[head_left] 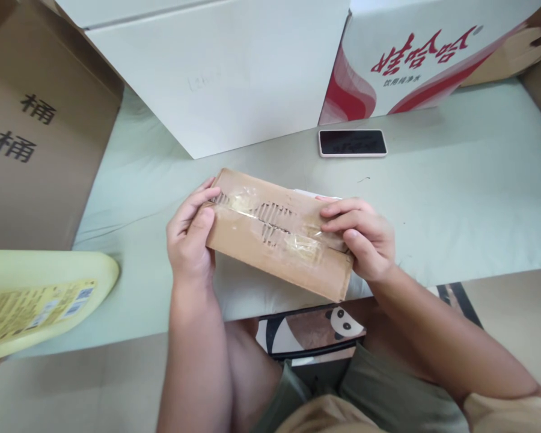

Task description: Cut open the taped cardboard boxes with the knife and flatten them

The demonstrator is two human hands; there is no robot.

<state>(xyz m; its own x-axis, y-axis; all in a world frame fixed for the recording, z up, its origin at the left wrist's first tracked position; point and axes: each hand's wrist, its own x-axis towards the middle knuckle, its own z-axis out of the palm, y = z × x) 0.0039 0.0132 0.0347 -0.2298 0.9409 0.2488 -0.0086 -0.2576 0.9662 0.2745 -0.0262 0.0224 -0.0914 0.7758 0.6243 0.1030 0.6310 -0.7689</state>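
Note:
A small brown cardboard box (pixel 275 246) is held in front of me, tilted down to the right. Its upper face has clear tape across the seam and torn patches that bare the corrugated layer. My left hand (pixel 192 234) grips the box's left end, thumb on the face and fingers at the far corner. My right hand (pixel 365 234) is closed on the right end, fingertips resting on the taped seam. A bit of white and red shows behind the box's far edge; I cannot tell what it is.
A phone (pixel 353 143) lies on the pale green cloth (pixel 455 210) beyond the box. Farther back stand a white carton (pixel 234 78) and a red-and-white carton (pixel 388 78). On the left are a large brown carton (pixel 49 180) and a yellow bottle (pixel 49 294).

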